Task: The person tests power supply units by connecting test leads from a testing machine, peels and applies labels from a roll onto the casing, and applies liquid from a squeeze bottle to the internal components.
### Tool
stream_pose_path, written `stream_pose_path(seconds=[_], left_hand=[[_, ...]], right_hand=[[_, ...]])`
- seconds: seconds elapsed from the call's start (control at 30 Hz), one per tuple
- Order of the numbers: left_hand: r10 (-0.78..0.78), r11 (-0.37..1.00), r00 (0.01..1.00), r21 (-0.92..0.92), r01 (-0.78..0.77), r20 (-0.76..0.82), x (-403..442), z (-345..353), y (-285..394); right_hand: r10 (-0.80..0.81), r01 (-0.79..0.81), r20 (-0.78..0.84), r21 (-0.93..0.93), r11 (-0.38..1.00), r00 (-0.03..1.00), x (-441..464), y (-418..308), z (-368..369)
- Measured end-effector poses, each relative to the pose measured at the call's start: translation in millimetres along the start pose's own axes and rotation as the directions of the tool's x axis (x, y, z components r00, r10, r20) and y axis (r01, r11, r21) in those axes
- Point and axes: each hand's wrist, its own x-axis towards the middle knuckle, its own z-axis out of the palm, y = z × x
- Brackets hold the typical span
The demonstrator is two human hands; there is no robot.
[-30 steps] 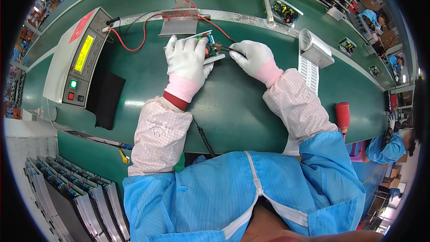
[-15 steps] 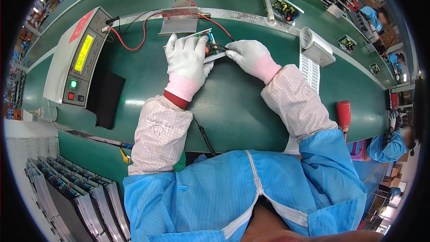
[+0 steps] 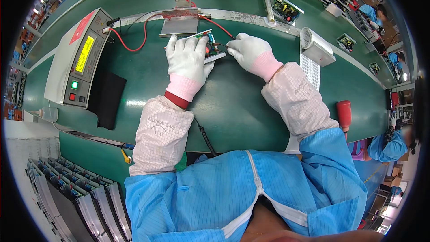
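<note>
In white gloves with pink cuffs, both my hands are at a circuit board in a metal frame (image 3: 217, 57), which lies on the green bench. My left hand (image 3: 187, 56) grips this board from the left and covers much of it. Closed around a test probe (image 3: 222, 45) is my right hand (image 3: 251, 54), to the right of the board. The probe's thin dark end points left to the board's components; whether it touches them I cannot tell. A red lead (image 3: 218, 23) runs from behind a metal bracket (image 3: 178, 24) toward my right hand.
At left stands a tester (image 3: 74, 62) with a lit yellow display and green light, beside a black cloth (image 3: 107, 101). A roll of printed labels (image 3: 310, 65) and a red-handled tool (image 3: 343, 114) lie at right. Several framed boards (image 3: 85, 192) are stacked lower left. Other people sit far right.
My right hand has shifted slightly up and to the right, and more of the probe's thin end shows. The left hand stays on the board.
</note>
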Motion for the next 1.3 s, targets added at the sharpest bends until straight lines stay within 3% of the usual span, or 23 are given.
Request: stream_pose_path(seconds=[0.3, 0.43, 0.5, 0.53, 0.7, 0.77, 0.83, 0.87, 0.93, 0.97, 1.0, 1.03, 1.1, 1.2, 1.3], left_hand=[[0.060, 0.998, 0.997, 0.023, -0.061, 0.057, 4.2, -1.7, -3.7], [0.099, 0.991, 0.989, 0.073, -0.108, 0.110, 27.4, -8.6, -19.7], [0.120, 0.989, 0.989, 0.072, -0.126, 0.084, 42.3, -0.8, -38.8], [0.123, 0.988, 0.990, 0.083, -0.129, 0.072, 50.2, 3.5, -50.6], [0.083, 0.989, 0.996, 0.117, -0.085, 0.025, 59.2, 13.2, -61.1], [0.034, 0.991, 0.999, 0.129, -0.033, -0.006, 52.0, 11.3, -58.5], [0.019, 0.997, 0.997, -0.068, -0.024, -0.081, 39.8, -5.1, -37.7], [0.010, 0.998, 0.997, -0.058, -0.015, -0.075, 32.0, -15.3, -27.7], [-0.079, 0.862, 0.992, -0.494, 0.119, 0.102, 13.6, -36.0, -11.1], [-0.120, 0.801, 0.980, -0.568, 0.190, 0.158, 2.2, -43.4, -5.3], [-0.170, 0.732, 0.962, -0.626, 0.269, 0.214, -8.3, -50.6, -2.0], [-0.230, 0.752, 0.949, -0.579, 0.315, 0.217, -16.7, -57.5, -1.0], [-0.441, 0.363, 0.782, -0.710, 0.604, 0.440, -36.9, -72.0, -5.2], [-0.641, 0.269, 0.686, -0.736, 0.622, 0.345, -70.0, -69.3, -38.9], [-0.838, 0.202, 0.527, -0.819, 0.537, 0.138, -84.9, -80.8, -70.3]], right_hand=[[0.035, 0.010, 0.223, -0.200, 0.980, 0.974, 14.4, -12.7, -19.0], [-0.106, 0.133, -0.143, 0.197, 0.971, 0.984, 3.7, 17.6, -9.0], [-0.058, 0.129, -0.316, 0.207, 0.970, 0.947, 2.3, 40.1, -14.4], [-0.053, 0.123, -0.323, 0.202, 0.972, 0.945, 3.4, 53.5, -19.1], [0.314, -0.299, -0.247, 0.099, 0.949, 0.917, 18.4, 137.5, -40.3], [0.352, -0.385, -0.339, -0.036, 0.922, 0.873, 29.8, 177.6, -36.0], [0.386, -0.439, -0.353, -0.080, 0.895, 0.852, 46.6, 211.3, -32.5], [0.377, -0.427, -0.348, -0.075, 0.901, 0.858, 53.0, 220.3, -33.2], [0.489, -0.525, -0.220, -0.157, 0.836, 0.844, 72.3, 232.2, -33.1], [0.533, -0.548, -0.133, -0.150, 0.823, 0.836, 82.3, 241.1, -31.1], [0.506, -0.524, -0.152, -0.121, 0.843, 0.849, 86.1, 249.9, -23.1], [0.511, -0.520, -0.098, -0.142, 0.842, 0.854, 95.7, 255.0, -17.3], [0.509, -0.513, -0.073, -0.176, 0.840, 0.858, 107.1, 270.1, -1.0], [0.504, -0.519, -0.127, -0.142, 0.843, 0.854, 110.4, 281.9, 1.0], [0.504, -0.554, -0.281, -0.139, 0.820, 0.817, 97.2, 271.2, -16.9]])
